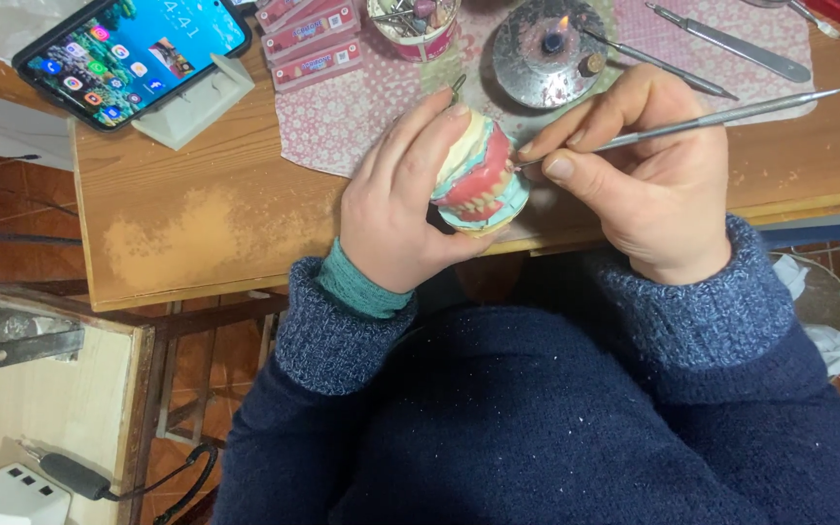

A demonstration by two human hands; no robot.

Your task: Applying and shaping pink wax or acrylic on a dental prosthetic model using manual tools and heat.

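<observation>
The left hand (395,209) has its fingers wrapped around a denture model (478,180), while the right hand (648,180) fingers pinch a thin metal tool (731,115) whose tip touches the model.

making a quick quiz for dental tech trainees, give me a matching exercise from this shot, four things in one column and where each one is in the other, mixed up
Things:
1. denture model
2. long metal instrument
3. small burner with flame
4. smartphone

Places:
A. propped on a white stand at the table's far left
B. gripped in the left hand
C. on the pink patterned cloth, beyond the hands
D. pinched in the right hand, tip at the model

Pairs: 1-B, 2-D, 3-C, 4-A
</observation>
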